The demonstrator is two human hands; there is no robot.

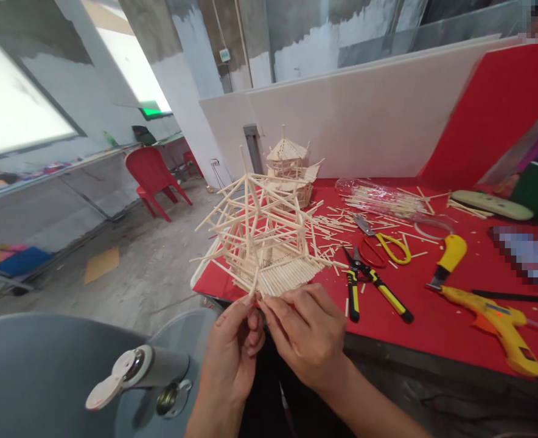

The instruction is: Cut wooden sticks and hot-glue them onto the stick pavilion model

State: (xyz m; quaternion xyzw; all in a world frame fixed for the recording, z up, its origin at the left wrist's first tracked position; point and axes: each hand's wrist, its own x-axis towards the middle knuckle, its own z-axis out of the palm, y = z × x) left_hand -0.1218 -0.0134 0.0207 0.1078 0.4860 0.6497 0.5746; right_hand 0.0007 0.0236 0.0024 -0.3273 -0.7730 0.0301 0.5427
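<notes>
The left hand (pixel 237 344) and the right hand (pixel 309 328) meet thumb to finger at the near lower corner of the stick model (pixel 273 258), both closed in a fine pinch on its edge; the model stands at the near left end of the red table (pixel 426 331), with a second model (pixel 289 152) behind it; to work well here, the pinch should stay light, since thin sticks like these would probably snap or twist under a hard squeeze; one hand does best to steady the corner while the other lines up the stick ends, with no push sideways on the open roof frame above; the cutters (pixel 363 271) and glue gun (pixel 492 313) lie to the right, clear of both wrists; the fingertips cover the contact itself, so whether a separate small piece sits between them I cannot tell; the model's far side is lost in crossing sticks, and both forearms run out of view at the bottom
</notes>
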